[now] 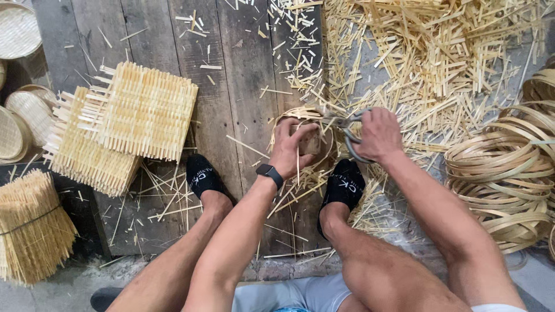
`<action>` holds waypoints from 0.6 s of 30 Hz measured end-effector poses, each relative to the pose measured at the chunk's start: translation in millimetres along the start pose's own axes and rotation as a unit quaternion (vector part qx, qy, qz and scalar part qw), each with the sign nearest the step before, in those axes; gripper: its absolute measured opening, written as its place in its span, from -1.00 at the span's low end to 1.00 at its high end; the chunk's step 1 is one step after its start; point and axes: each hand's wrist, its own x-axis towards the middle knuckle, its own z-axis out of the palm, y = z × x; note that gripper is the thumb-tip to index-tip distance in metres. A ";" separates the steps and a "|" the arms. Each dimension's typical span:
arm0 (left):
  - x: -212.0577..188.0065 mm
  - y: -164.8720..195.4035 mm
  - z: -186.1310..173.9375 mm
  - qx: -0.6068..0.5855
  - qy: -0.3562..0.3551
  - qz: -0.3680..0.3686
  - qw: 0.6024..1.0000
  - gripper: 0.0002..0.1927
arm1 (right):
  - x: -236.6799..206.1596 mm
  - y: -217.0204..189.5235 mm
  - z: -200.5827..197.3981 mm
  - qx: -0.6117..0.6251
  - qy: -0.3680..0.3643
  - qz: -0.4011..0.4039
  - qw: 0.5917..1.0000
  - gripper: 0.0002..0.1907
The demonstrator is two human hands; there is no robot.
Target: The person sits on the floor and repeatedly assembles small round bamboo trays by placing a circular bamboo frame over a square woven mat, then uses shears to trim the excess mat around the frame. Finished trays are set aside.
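Weathered plank floor [243, 86], bamboo offcuts [428, 58] strewn, stacked woven mats [139, 110]

Bamboo hoop [300, 118]: pale, round, partly woven, ragged strip ends projecting; gripped in left hand [293, 147]. Scissors [346, 128]: grey metal, in right hand [378, 134], blades at hoop's rim.
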 end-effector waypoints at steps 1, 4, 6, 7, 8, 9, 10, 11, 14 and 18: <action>0.5 -0.6 -1.0 -0.004 -0.019 0.018 1.000 -0.12 | 0.3 -0.4 0.8 0.001 0.015 0.006 1.000 -0.59; 0.4 -0.6 -0.7 0.084 0.015 0.070 0.994 -0.02 | 0.1 7.5 3.5 0.055 -0.198 0.061 0.977 -0.82; -5.4 5.5 7.6 -0.019 0.104 0.003 0.994 0.15 | -1.6 15.3 4.6 0.034 -0.156 0.043 0.986 -0.79; -7.0 9.4 13.4 -0.071 0.146 -0.032 0.986 0.29 | -1.5 17.4 5.3 0.024 -0.136 0.034 0.990 -0.76; -5.8 12.8 19.2 -0.033 0.145 -0.032 0.988 0.24 | -0.4 17.9 6.2 0.023 -0.075 0.021 0.997 -0.70; -5.0 15.6 24.2 0.005 0.145 -0.033 0.989 0.20 | 0.1 18.1 6.6 0.021 -0.014 0.005 1.000 -0.63; -3.8 16.9 27.0 0.041 0.144 -0.034 0.988 0.16 | 1.7 17.1 7.1 0.019 0.046 -0.012 0.999 -0.56; -3.4 16.8 27.8 0.033 0.129 -0.026 0.991 0.15 | 2.6 15.7 7.2 0.010 -0.011 0.002 1.000 -0.58; -0.2 10.7 20.2 0.051 0.086 -0.001 0.995 0.13 | 3.3 14.9 5.7 -0.001 -0.143 0.025 0.989 -0.66; 3.5 4.5 7.2 0.069 0.045 0.020 0.996 0.13 | 0.1 18.8 5.8 0.009 -0.182 0.034 0.983 -0.75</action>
